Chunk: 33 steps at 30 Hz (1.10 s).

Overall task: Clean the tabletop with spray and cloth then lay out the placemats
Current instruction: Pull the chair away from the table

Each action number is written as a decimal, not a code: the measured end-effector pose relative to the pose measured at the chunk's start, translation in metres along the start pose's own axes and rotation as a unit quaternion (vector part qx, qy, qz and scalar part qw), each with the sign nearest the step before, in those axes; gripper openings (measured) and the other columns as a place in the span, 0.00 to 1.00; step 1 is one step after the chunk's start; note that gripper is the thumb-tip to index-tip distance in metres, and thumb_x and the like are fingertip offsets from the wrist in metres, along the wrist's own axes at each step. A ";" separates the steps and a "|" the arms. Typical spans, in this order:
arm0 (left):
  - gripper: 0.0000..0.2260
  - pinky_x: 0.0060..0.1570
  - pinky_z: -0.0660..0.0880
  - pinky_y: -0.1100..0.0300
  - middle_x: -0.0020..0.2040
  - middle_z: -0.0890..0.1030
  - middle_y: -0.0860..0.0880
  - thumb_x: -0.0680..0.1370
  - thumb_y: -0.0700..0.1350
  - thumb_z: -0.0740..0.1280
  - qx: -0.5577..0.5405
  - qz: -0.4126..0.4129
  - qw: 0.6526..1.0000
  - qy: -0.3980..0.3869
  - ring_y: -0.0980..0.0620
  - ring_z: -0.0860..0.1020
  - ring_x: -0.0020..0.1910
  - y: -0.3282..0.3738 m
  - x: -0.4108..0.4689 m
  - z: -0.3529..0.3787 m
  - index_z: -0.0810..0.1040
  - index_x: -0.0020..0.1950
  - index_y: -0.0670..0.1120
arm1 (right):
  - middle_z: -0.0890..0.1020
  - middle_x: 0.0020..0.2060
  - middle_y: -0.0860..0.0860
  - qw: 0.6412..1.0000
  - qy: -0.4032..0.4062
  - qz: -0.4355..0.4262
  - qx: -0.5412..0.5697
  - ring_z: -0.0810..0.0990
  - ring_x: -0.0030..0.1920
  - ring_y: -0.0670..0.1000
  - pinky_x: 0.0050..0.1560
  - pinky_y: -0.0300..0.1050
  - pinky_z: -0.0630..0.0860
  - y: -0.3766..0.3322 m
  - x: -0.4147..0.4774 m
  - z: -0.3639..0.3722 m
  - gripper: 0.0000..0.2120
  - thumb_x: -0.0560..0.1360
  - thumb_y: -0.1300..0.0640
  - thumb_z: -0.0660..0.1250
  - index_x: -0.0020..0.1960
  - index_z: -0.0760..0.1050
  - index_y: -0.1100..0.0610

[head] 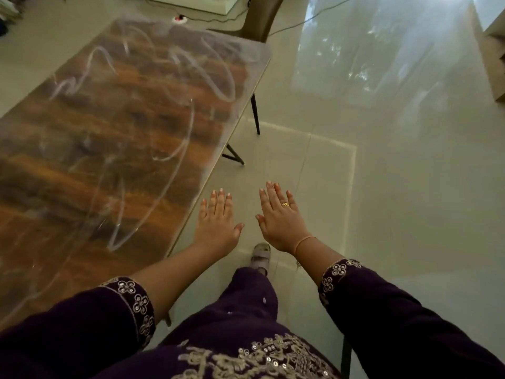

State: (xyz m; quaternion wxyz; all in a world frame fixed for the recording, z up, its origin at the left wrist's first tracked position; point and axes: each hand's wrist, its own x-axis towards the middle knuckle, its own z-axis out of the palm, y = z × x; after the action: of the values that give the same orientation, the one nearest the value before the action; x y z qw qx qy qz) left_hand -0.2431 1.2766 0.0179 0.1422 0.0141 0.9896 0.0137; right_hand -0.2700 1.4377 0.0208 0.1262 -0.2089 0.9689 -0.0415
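The wooden desk (109,149) fills the left side, running away from the person toward a chair (259,15) at its far end. Its glossy top carries pale, looping streaks (175,77) across most of its length. On the floor beyond the far corner lies a white power strip (179,19) with cables trailing off.

Just right of the desk's near edge, the left hand (217,222) is held out flat, palm down, fingers straight and together, holding nothing; it hangs over the tiled floor (382,187) and not over the desk. Below, between the two wrists, a foot in a grey sandal (261,255) stands on the tiles.

The right hand (281,222) is just beside the left, also flat with fingers straight and empty. It wears a gold ring (285,204) and a thin bracelet (304,242) at the wrist. Both arms have dark purple embroidered sleeves (396,310).
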 end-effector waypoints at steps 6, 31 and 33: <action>0.33 0.74 0.38 0.48 0.77 0.39 0.40 0.81 0.58 0.48 -0.020 -0.004 1.000 -0.004 0.43 0.37 0.76 0.027 0.119 -0.033 0.38 0.76 0.41 | 0.41 0.77 0.58 0.999 0.003 -0.041 -0.024 0.38 0.77 0.57 0.74 0.55 0.36 0.068 0.109 -0.041 0.29 0.82 0.48 0.46 0.78 0.41 0.60; 0.35 0.73 0.44 0.44 0.78 0.41 0.41 0.79 0.60 0.51 -0.087 -0.128 0.988 0.028 0.42 0.41 0.76 0.158 0.610 -0.211 0.40 0.77 0.43 | 0.41 0.77 0.58 0.982 0.009 -0.178 -0.068 0.38 0.76 0.59 0.75 0.58 0.38 0.390 0.529 -0.217 0.29 0.83 0.47 0.47 0.78 0.42 0.57; 0.35 0.73 0.44 0.44 0.77 0.41 0.40 0.79 0.61 0.51 -0.096 -0.142 0.985 0.016 0.41 0.41 0.76 0.163 0.640 -0.220 0.40 0.77 0.43 | 0.42 0.77 0.59 0.981 0.007 -0.184 -0.066 0.38 0.76 0.60 0.75 0.59 0.39 0.411 0.561 -0.226 0.29 0.82 0.47 0.47 0.78 0.42 0.58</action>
State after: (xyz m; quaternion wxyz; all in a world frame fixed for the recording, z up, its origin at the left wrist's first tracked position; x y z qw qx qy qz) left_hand -0.9152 1.4550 0.0537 0.1280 -0.1402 0.9778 0.0890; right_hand -0.9850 1.5846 0.0563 0.0954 -0.3908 0.9155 -0.0015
